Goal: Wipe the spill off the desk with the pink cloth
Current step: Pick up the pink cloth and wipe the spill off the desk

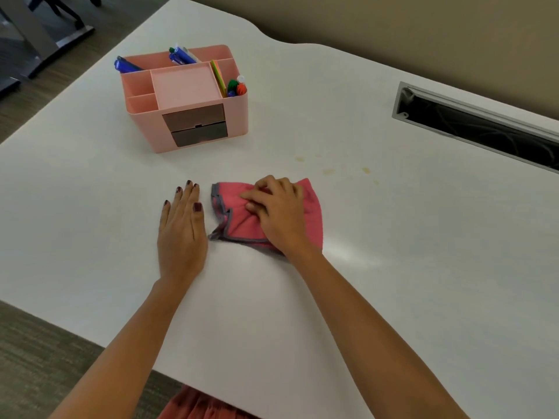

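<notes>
White desk [302,297], beige wall behind it, bit of grey floor off to the left. Pretty bare setup, really.

The pink cloth [242,219] is sitting bunched up in the middle of the desk, grey trim curling up on its left edge. The right hand [276,211] is on top of it with the fingers curled into the fabric, so it's scrunching and gripping the cloth, not just resting there. The left hand [181,228] is flat on the desk just beside the cloth, fingers straight and together, holding nothing.

The spill [328,171] is a scatter of about 4 faint yellowish spots past the cloth, up and to the right, and none of them are under the cloth yet. So I'd say the wiping hasn't reached them.

What could go wrong from here, imo:
- The spots are spread out and really pale. Easy to swipe 1 or 2 and miss the far ones.
- The cloth is wadded, so only a small patch touches the desk. That could smear rather than lift.
- There's an open cable slot [484,125] further right. A long stroke that way could push liquid towards it.
- The pink organiser [184,101] with pens is well off to the left, probably safe.
</notes>
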